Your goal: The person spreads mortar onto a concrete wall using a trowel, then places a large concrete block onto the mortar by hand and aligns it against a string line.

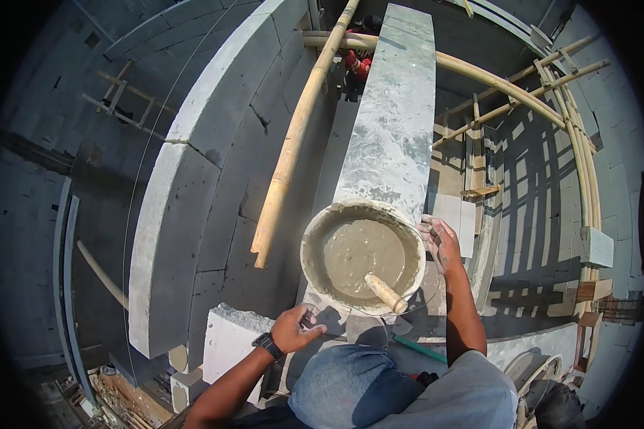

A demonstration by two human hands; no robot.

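Observation:
A round white bucket (306, 261) holds wet grey mortar (361, 250) and stands at the near end of a long, mortar-smeared board (393, 121). A wooden handle (385, 292) sticks out of the mortar over the near rim; the tool's other end is hidden. My right hand (442, 244), its fingers dusty with mortar, is open and bent at the bucket's right rim. Whether it presses on the rim is unclear. My left hand (298, 329), below and left of the bucket, has loosely curled fingers with thumb apart and nothing visible between them.
A pale block wall (193, 171) runs along the left, with a bamboo pole (293, 157) beside it. More bamboo scaffolding (511, 89) crosses at the right. A person in red (358, 66) is beyond the board. A broken white block (232, 339) sits near my left forearm.

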